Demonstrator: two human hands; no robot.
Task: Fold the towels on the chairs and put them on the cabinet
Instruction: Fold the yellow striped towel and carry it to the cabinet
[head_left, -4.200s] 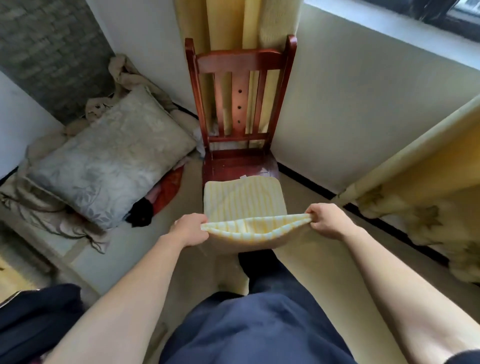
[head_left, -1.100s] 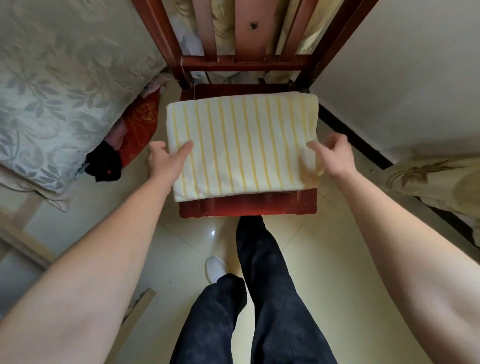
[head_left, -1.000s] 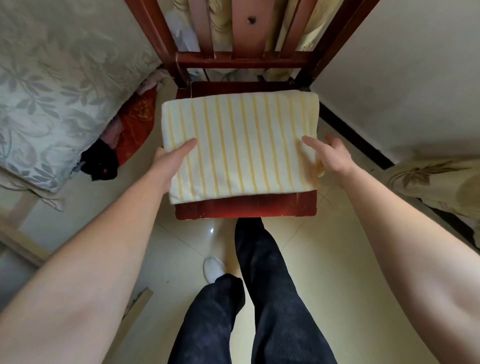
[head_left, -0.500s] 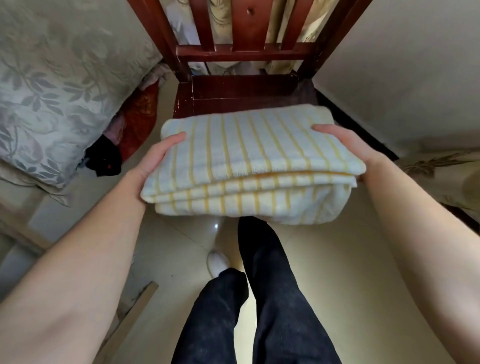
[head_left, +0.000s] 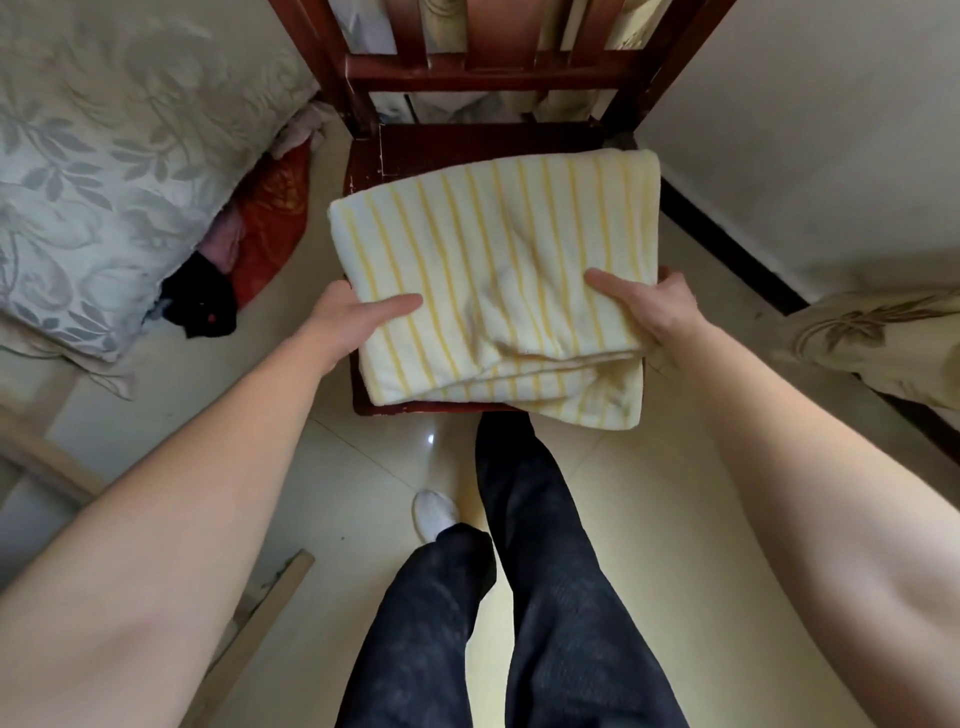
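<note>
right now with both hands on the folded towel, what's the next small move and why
Probably lift the towel level and clear of the chair. It is folded, the left hand and right hand each grip a near side, thumbs on top, but a lower layer sags past the seat's front edge.

Cream towel (head_left: 498, 270) with yellow stripes, reddish-brown chair (head_left: 488, 73), grey leaf-patterned cushion (head_left: 104, 156)

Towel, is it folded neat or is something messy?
The towel is a bit messy: its lower layers stick out and sag at the near right corner, under the right hand, past the chair seat's front edge. Its top is creased.
</note>
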